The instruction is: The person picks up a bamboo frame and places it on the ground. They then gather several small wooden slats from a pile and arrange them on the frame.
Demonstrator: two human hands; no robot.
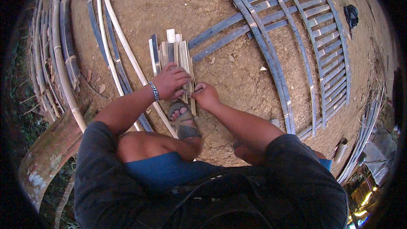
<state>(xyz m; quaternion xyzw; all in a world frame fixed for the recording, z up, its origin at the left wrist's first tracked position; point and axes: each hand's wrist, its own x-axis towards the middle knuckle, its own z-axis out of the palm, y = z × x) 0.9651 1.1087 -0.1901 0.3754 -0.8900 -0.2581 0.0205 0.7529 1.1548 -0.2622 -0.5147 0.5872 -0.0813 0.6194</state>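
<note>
A small bundle of split bamboo slats [183,55], pale with a few dark faces, lies on the dirt in front of my sandalled foot [183,121]. Across its near part curves my left hand [171,81], a chain bracelet at the wrist, fingers bent over the slats and holding them. At the bundle's right edge my right hand [205,96] is closed, its thumb and fingertips pinched at a narrow pale slat [193,107] whose near end sticks out beside the sandal. The fingertips partly hide where they meet that slat.
Ladder-like dark bamboo frames [326,55] lie at the right, with two long strips [220,44] reaching toward the bundle. Long pale strips [123,42] and bamboo poles [59,55] lie left. A black plastic bag [351,15] and a short bamboo tube [340,150] are farther right.
</note>
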